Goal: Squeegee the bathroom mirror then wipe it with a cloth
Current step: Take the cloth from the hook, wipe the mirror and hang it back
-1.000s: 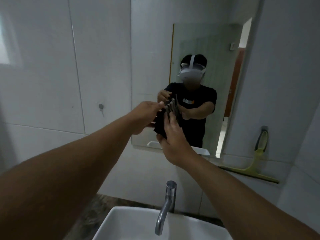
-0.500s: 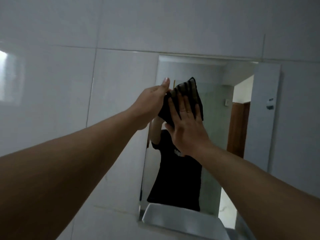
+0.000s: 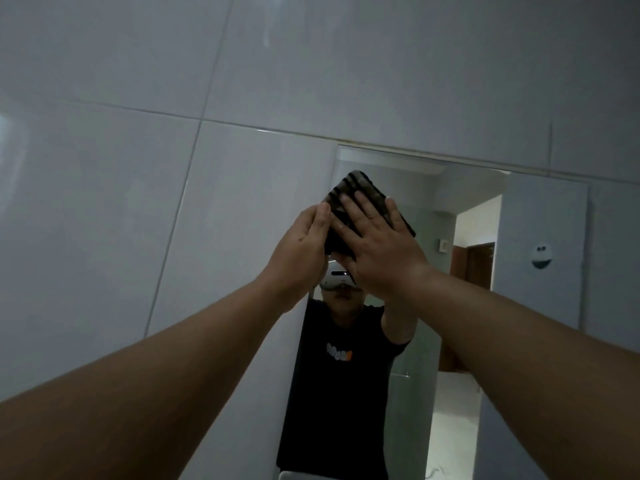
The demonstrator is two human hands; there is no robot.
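Observation:
A folded dark striped cloth (image 3: pixel 353 192) lies against the upper left part of the bathroom mirror (image 3: pixel 478 271). My right hand (image 3: pixel 377 251) is spread flat on the cloth, fingers apart, pressing it to the glass. My left hand (image 3: pixel 298 251) holds the cloth's left edge with its fingertips. The mirror reflects a person in a black T-shirt with both arms raised. The squeegee is out of view.
Pale glossy wall tiles (image 3: pixel 173 202) surround the mirror on the left and above. The mirror's top edge (image 3: pixel 450 160) runs just above the cloth. A doorway is reflected on the right side of the mirror. A sliver of the white basin (image 3: pixel 294 475) shows at the bottom.
Both hands have carried the cloth from low in front of the mirror up to its top left area. My view has tilted upward, so the tap, basin and squeegee have left the frame.

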